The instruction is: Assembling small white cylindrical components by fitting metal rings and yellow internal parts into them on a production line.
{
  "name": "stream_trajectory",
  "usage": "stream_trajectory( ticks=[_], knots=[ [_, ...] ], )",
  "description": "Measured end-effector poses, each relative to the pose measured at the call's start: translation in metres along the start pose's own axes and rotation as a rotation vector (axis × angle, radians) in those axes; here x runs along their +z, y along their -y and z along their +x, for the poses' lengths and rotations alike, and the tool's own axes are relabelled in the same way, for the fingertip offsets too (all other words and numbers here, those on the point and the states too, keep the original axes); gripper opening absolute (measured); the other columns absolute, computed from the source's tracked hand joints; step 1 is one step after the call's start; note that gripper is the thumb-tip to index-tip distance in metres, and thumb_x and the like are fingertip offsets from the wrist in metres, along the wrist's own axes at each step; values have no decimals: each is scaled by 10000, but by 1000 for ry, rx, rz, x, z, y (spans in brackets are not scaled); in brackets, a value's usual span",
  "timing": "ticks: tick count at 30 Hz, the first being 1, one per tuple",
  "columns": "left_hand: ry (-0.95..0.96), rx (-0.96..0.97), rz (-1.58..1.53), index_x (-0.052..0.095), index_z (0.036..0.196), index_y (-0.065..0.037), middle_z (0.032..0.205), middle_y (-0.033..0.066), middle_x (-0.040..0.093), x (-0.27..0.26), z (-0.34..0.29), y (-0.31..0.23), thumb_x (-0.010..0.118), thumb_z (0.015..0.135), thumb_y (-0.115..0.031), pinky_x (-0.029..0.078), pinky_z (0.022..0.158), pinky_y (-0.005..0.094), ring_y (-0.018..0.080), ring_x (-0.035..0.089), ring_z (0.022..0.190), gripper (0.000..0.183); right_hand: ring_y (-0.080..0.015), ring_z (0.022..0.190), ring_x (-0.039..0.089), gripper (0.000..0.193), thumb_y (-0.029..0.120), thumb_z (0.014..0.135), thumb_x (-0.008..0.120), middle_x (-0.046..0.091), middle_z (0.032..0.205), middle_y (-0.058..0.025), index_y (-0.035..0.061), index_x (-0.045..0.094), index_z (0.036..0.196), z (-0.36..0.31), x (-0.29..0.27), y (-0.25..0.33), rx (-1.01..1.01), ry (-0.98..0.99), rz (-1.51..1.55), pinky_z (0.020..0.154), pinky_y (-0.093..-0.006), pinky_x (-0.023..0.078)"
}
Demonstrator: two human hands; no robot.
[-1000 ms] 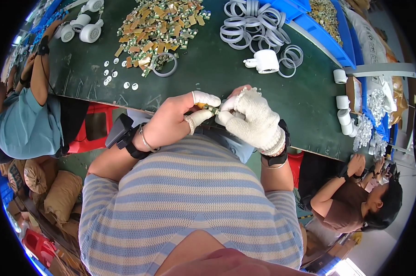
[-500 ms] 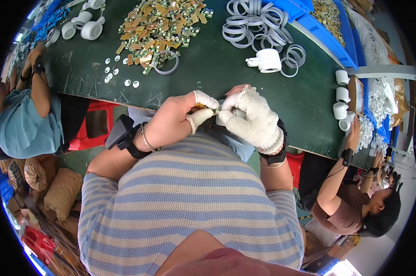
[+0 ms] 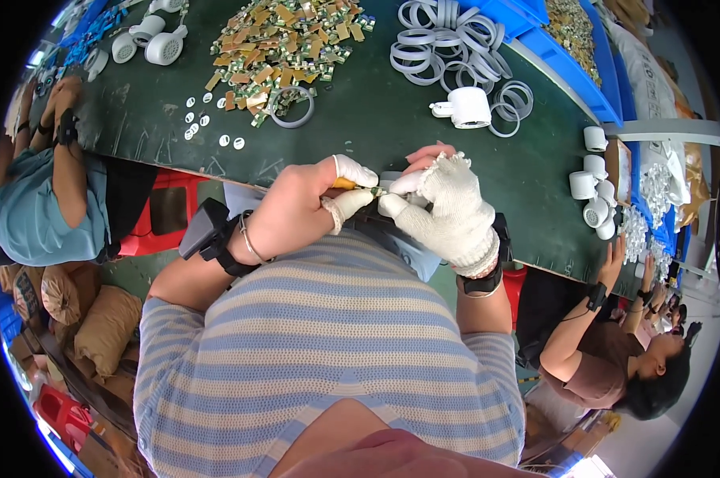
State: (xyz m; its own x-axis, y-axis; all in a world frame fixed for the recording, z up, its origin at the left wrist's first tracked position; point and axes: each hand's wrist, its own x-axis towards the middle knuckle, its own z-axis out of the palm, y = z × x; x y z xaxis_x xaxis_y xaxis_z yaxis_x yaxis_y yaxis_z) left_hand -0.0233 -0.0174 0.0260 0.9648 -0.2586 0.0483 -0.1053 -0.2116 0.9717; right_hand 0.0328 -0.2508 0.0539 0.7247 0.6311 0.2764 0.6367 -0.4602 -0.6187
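My left hand (image 3: 290, 205), with white covers on thumb and forefinger, is closed in a pinch on a small circuit board (image 3: 377, 192). A bit of orange-brown (image 3: 343, 183) shows between those fingers. My right hand (image 3: 449, 209) wears a white knitted glove with some bare fingertips. Its thumb and forefinger come together at the board's right end; what they grip is mostly hidden. Behind the fingertips part of a grey rounded piece (image 3: 389, 176) shows. Both hands are just in front of the table's near edge, close to my body.
The green table (image 3: 344, 103) bears a heap of circuit boards (image 3: 284, 48), grey rings (image 3: 424, 48), a white round housing (image 3: 467, 107) and small white discs (image 3: 205, 121). Blue bins (image 3: 571, 76) stand at right. Co-workers sit left (image 3: 45, 207) and right (image 3: 595, 362).
My right hand has shifted slightly right and its fingers have opened out somewhat from the board. My left hand keeps its pinch. The co-worker's hand at right has moved slightly.
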Motion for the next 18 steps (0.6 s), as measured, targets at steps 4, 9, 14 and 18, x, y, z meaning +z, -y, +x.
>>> stream_trajectory(
  ticks=[4,9,14,18],
  knots=[
    [10,-14,120,700,1157,-8,1066,82,754,-1,0,-3,760,943,-10,589,834,277,152,749,957,222,-321,971,663,134,148,747,859,698,819,-44,133,756,830,0,8,4,27,6,-38,843,-443,507],
    [26,-36,102,698,1153,-5,1067,89,757,-4,-1,-2,757,946,-12,591,840,282,155,753,964,216,-327,934,664,121,107,767,838,694,843,-66,106,747,848,-2,10,-3,5,-7,82,835,-429,505],
    [63,-73,-134,695,1183,-14,1032,99,776,1,-2,6,726,972,-33,587,806,284,136,743,941,215,-244,859,661,152,66,788,836,675,863,-74,74,743,908,-10,5,-2,206,88,306,790,-360,504],
    [79,-160,-354,688,1179,8,1053,75,767,1,-2,8,712,992,-36,569,850,271,100,705,976,193,-209,851,658,162,74,796,839,675,883,-68,77,745,927,-11,5,-4,204,56,286,770,-350,505]
  ],
)
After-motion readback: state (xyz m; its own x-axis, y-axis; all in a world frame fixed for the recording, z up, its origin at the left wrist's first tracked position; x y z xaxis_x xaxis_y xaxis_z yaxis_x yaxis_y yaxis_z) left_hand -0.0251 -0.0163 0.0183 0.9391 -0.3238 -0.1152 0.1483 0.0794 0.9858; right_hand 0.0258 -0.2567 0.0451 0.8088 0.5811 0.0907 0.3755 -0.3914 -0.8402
